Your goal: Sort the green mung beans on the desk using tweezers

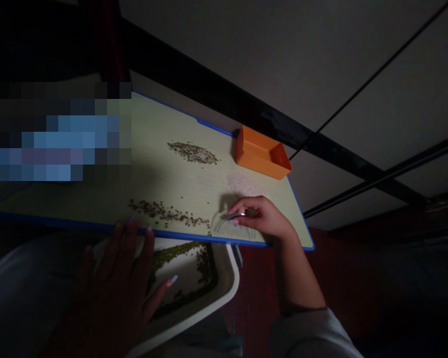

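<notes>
My right hand (259, 215) is closed around a small shiny metal utensil (236, 215), held over a clear shallow dish (224, 229) at the near edge of the folding table. Fingers hide most of the utensil, so whether it is a spoon or tweezers I cannot tell. My left hand (115, 278) is spread open above a white basin (232, 276), its fingertips by the table's blue edge. Small green beans (203, 263) lie in the basin. A strip of loose beans (168, 214) runs along the tabletop near my left fingertips.
A mixed pile of beans and pale grains (192, 152) lies farther back on the table (145, 119). Pale grains (246, 184) are spread before an orange open box (263, 154) at the back right. A blurred-out patch covers the left. Cabinets stand behind.
</notes>
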{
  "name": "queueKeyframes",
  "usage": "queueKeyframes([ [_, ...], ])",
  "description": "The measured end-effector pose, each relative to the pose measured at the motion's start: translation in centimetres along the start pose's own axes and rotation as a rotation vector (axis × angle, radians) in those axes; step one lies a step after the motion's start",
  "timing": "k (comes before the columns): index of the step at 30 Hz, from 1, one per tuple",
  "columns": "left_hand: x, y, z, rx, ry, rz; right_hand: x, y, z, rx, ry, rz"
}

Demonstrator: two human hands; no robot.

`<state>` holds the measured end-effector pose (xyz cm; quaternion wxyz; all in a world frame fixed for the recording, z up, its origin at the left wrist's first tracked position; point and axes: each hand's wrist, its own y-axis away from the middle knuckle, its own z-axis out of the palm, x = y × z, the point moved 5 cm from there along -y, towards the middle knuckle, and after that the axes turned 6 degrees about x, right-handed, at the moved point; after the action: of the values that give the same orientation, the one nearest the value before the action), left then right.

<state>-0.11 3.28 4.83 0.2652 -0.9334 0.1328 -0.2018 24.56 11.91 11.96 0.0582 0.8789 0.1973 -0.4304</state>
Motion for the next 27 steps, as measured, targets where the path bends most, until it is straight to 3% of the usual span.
queueKeyframes([
  [27,0.12,-0.04,0.01,0.018,0.001,0.017,-0.04,-0.16,0.06,0.034,0.085,0.017],
])
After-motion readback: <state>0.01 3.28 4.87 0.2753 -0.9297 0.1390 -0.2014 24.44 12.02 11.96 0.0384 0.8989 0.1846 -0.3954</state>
